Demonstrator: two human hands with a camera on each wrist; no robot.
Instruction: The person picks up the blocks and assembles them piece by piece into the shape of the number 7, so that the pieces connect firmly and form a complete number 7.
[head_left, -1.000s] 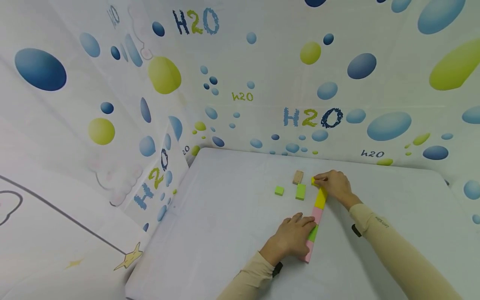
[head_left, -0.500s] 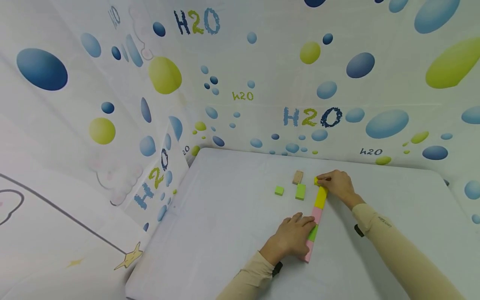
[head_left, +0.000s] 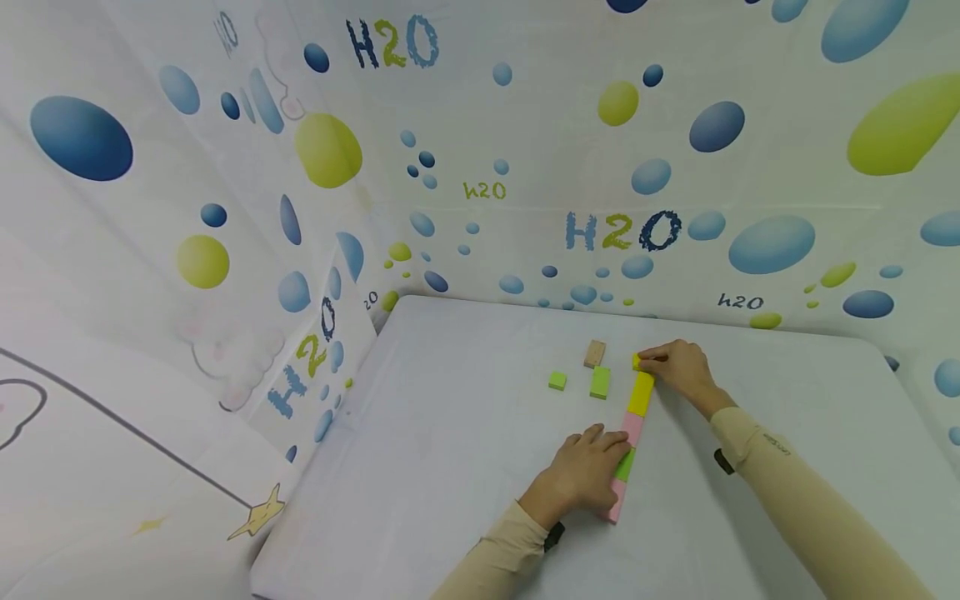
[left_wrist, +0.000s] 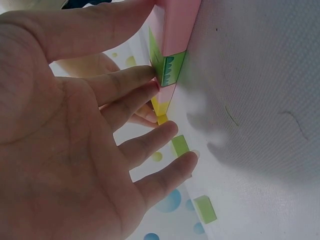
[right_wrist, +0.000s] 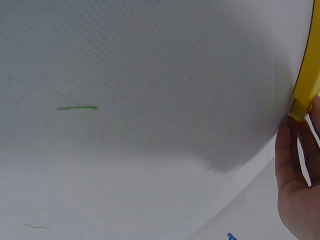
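A straight row of blocks runs away from me: a pink block [head_left: 618, 502], a green block [left_wrist: 172, 68], another pink block [head_left: 633, 427] and a yellow block [head_left: 641, 394]. My left hand [head_left: 585, 471] lies along the row's left side, fingers extended; its thumb is at the near pink block and two fingertips are against the row around the green one. At the far end my right hand [head_left: 682, 371] pinches a small yellow block [right_wrist: 299, 111] between thumb and fingertips, right at the end of the long yellow block. Fingers partly cover the small block.
Left of the row's far end lie a small green block [head_left: 557, 381], a longer green block [head_left: 600, 382] and a plain wooden block [head_left: 595, 353]. They stand on a white-covered table [head_left: 450, 417]. A patterned cloth wall [head_left: 525, 125] rises behind the table's back edge.
My right hand has moved slightly right with the small yellow block, bringing it into line with the row's far end. The left hand has stayed in place.
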